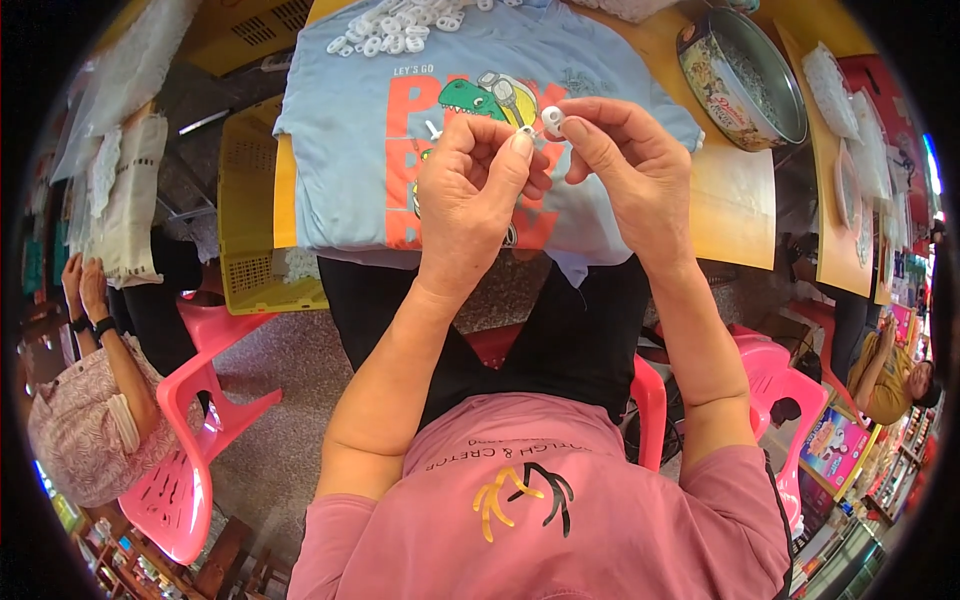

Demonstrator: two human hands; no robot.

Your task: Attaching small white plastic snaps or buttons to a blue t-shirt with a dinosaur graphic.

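Observation:
In front of me my right hand [640, 170] pinches a small white plastic piece with round holes [553, 121] between thumb and finger. Close beside it, my left hand [472, 195] is closed, its thumb against a finger. A tiny whitish bit shows at that thumb tip, too small to name. Both hands are above a light blue T-shirt [345, 160] with a green cartoon dinosaur, spread over the table. On the shirt's far part lies a heap of similar white plastic pieces [400, 28].
An oval tin [700, 75] holding many small shiny bits stands at the far right. Left of the table is a yellow plastic crate [245, 190]. Pink plastic chairs [185, 450] stand at both sides. A person in a patterned shirt [85, 430] is at the left, another [885, 375] at the right.

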